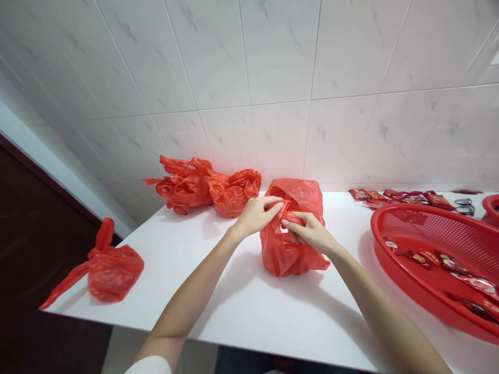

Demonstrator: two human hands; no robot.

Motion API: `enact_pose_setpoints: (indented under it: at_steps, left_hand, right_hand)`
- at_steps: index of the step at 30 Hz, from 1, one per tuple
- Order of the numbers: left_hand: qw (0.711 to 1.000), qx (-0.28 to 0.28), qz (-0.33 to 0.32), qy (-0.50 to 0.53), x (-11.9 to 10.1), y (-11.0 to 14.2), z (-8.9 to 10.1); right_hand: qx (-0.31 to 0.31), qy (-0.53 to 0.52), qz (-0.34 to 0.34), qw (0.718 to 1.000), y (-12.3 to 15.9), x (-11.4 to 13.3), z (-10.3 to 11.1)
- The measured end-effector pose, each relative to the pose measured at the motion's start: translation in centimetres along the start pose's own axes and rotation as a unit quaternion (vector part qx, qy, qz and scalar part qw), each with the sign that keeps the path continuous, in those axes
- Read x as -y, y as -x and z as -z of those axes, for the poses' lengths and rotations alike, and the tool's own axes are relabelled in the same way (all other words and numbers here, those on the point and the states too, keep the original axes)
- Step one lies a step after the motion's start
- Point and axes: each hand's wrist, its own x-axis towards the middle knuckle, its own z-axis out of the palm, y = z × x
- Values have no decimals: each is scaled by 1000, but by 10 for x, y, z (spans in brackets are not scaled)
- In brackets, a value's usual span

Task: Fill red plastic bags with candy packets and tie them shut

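A red plastic bag (296, 254) stands on the white table in front of me, its body bulging towards the wall. My left hand (257, 212) pinches the bag's upper edge between thumb and fingers. Close beside it, my right hand (307, 228) is closed on another gathered part of the same bag. A small gap in the plastic shows between the two hands. What the bag contains is hidden.
Two crumpled red bags, one at the far left (185, 184) and one beside it (234, 195), rest by the tiled wall. A knotted red bag (115, 272) sits at the left edge. On the right, a red basket (393, 259) holds several small packets; more packets (409, 197) lie behind it.
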Motion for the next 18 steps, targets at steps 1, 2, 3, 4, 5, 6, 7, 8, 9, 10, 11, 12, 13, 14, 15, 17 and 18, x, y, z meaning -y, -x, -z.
enact_pose_setpoints:
  at_steps: [1, 2, 3, 4, 5, 6, 7, 8, 9, 10, 11, 12, 13, 14, 15, 17, 18]
  left_hand:
    - [1000, -18, 9, 5, 1, 0, 0]
    - [999, -28, 20, 8, 2, 0, 1]
    - [999, -24, 30, 12, 3, -1, 2]
    - [999, -5, 39, 19, 4, -1, 3]
    - [998, 27, 48, 32, 5, -1, 4]
    - [995, 65, 57, 48, 6, -1, 5]
    - [990, 105, 67, 66, 7, -1, 6]
    - [983, 142, 78, 84, 7, -1, 7]
    - [975, 173, 91, 104, 8, -1, 7]
    - [966, 198, 109, 128, 9, -1, 7]
    - [955, 217, 128, 157, 10, 0, 6]
    - [943, 231, 148, 191, 12, 1, 5]
    - [929, 240, 164, 229, 13, 1, 3]
    - [915, 244, 179, 266, 16, 2, 1]
    - [903, 244, 193, 297, 18, 3, -2]
    - [882, 240, 218, 341, 23, 4, -6]
    - [874, 238, 227, 357, 26, 5, -8]
  right_hand:
    - [11, 19, 8, 1000, 0, 1, 2]
    - [17, 46, 22, 999, 1, 1, 3]
    - [16, 76, 40, 996, 1, 2, 5]
    - [9, 106, 59, 993, 1, 2, 7]
    - [-3, 131, 78, 988, 1, 2, 9]
    - [-16, 148, 96, 984, 1, 1, 10]
    - [-27, 153, 110, 982, 1, 0, 11]
    - [-33, 148, 121, 981, 1, 0, 12]
    - [-33, 140, 129, 981, 1, -1, 13]
    - [-32, 132, 135, 982, 0, -3, 13]
    - [-30, 125, 138, 982, 0, -3, 13]
    - [-27, 119, 137, 983, 0, -4, 12]
    - [-24, 114, 134, 984, 0, -4, 11]
    - [-22, 109, 133, 985, 0, -4, 9]
    - [-22, 102, 134, 985, 0, -4, 8]
    - [-22, 80, 143, 986, 0, -2, 5]
    - [-20, 65, 146, 987, 0, -1, 5]
